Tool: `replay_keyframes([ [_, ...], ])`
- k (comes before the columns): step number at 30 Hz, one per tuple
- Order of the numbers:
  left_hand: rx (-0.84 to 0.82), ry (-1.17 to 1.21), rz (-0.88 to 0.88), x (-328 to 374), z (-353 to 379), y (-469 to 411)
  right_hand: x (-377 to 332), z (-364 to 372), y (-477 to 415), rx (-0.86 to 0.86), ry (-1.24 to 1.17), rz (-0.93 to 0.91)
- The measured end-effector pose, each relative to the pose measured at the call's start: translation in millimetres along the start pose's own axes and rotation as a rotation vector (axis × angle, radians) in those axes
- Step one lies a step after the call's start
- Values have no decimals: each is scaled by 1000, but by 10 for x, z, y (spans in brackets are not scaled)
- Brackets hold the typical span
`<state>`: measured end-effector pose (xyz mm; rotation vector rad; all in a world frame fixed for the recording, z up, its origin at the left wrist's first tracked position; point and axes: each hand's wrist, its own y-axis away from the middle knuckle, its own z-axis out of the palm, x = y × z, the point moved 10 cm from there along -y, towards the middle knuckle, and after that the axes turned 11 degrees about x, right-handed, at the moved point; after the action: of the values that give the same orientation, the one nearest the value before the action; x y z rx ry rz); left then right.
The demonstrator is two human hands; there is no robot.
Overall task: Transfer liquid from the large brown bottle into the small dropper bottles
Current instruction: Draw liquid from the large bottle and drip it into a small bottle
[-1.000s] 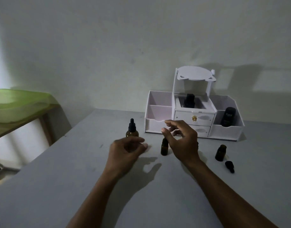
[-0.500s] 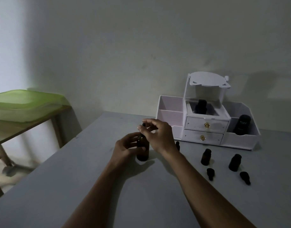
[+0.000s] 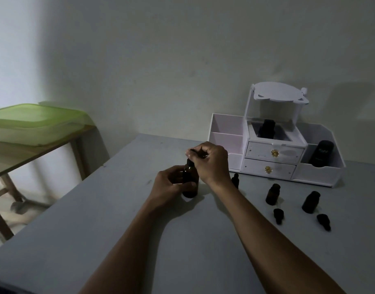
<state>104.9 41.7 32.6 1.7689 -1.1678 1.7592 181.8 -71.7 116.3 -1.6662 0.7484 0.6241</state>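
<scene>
The large brown bottle (image 3: pixel 191 179) stands upright on the grey table (image 3: pixel 97 240). My left hand (image 3: pixel 171 184) grips its body from the left. My right hand (image 3: pixel 211 162) is curled over its top and pinches the black dropper cap (image 3: pixel 191 161). To the right stand two small brown bottles (image 3: pixel 272 194) (image 3: pixel 310 202) without caps, each with a loose black dropper cap (image 3: pixel 278 215) (image 3: pixel 323 221) lying in front of it. A third small bottle (image 3: pixel 235 180), capped, is partly hidden behind my right wrist.
A white desk organiser (image 3: pixel 318 172) with two drawers stands at the back right against the wall and holds two dark containers (image 3: pixel 266 128) (image 3: pixel 321 153). To the left, beyond the table's edge, is a wooden side table with a green plastic lid (image 3: pixel 33 122).
Both hands have come together on the large brown bottle: the left went from hovering to gripping its body and the right took hold of its cap. The camera has turned left.
</scene>
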Motion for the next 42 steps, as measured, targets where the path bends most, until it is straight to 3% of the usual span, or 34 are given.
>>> replay_keyframes([
  [18, 25, 74, -98, -90, 1, 27, -334, -193, -300, -42, -44, -56],
  [23, 11, 43, -24, -34, -2, 13, -589, -383, -497, -17, -125, -61],
  [25, 102, 1, 54, 49, -78, 23, -711, -509, -560, 4, -147, -81],
  [29, 453, -17, 267, 401, -342, 240, -870, -862, -658, 74, -219, -73],
  [32, 541, 13, 399, 705, -277, 439, -840, -1177, -690, 111, -220, -64],
  [35, 433, 105, 360, 806, 58, 499, -664, -1533, -666, 160, -173, -53],
  [42, -32, 117, 74, 686, 1346, 607, 89, -2320, -481, 338, -24, 52],
])
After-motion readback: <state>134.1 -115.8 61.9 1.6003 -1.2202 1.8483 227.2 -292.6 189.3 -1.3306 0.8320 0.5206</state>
